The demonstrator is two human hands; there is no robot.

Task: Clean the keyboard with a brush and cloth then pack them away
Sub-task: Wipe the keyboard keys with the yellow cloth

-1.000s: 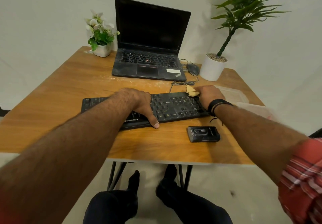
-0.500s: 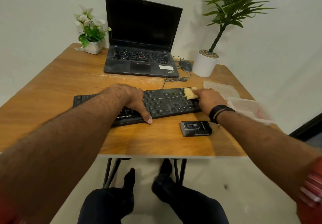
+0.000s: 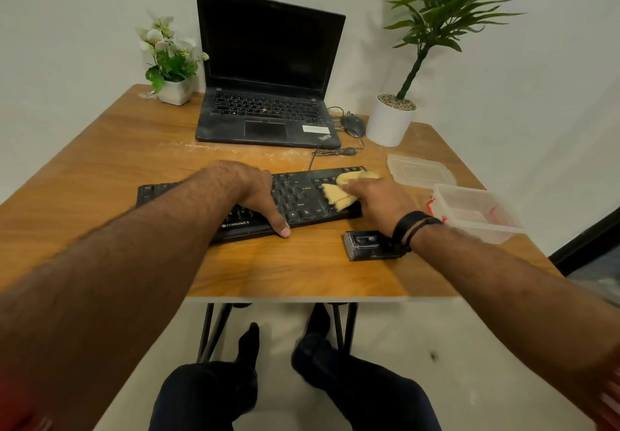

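Both forearms are bare and hairy from the elbow down to the left hand (image 3: 248, 189) and the right hand (image 3: 379, 199). The right wrist carries a broad black band (image 3: 407, 226) with a thin dark cord wound beside it. At the lower right edge a scrap of red sleeve with pale stripes (image 3: 609, 407) shows, blurred; a red blur sits at the lower left corner too. Below, the legs wear dark navy trousers (image 3: 208, 393), ending in black socks or shoes (image 3: 250, 340); which, cannot be told.
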